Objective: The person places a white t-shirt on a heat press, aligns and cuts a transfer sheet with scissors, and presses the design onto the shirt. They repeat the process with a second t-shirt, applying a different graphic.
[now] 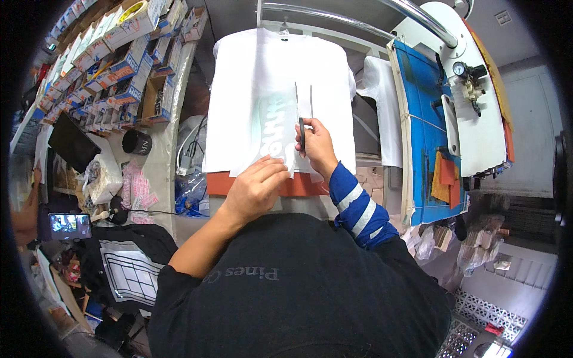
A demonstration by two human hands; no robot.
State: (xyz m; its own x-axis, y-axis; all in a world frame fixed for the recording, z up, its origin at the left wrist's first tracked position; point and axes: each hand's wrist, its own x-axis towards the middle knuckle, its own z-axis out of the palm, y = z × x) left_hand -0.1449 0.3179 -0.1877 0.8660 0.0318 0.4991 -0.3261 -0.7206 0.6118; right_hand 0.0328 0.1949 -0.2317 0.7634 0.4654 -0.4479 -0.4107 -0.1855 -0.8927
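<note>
A white T-shirt is spread in front of me over a reddish-orange board. On it lies a translucent film sheet with pale green and white printed lettering. My right hand grips a pair of scissors by the dark handles, blades pointing away from me along the sheet's right side. My left hand is at the sheet's near edge, fingers bent together over the film; its thumb is hidden beneath. A blue sleeve with white stripes wraps my right forearm.
Chrome bars cross behind the shirt. To the right stand a blue-covered panel and a white machine with a gauge. At left are stacked small boxes, a black cup, a phone and a black printed garment.
</note>
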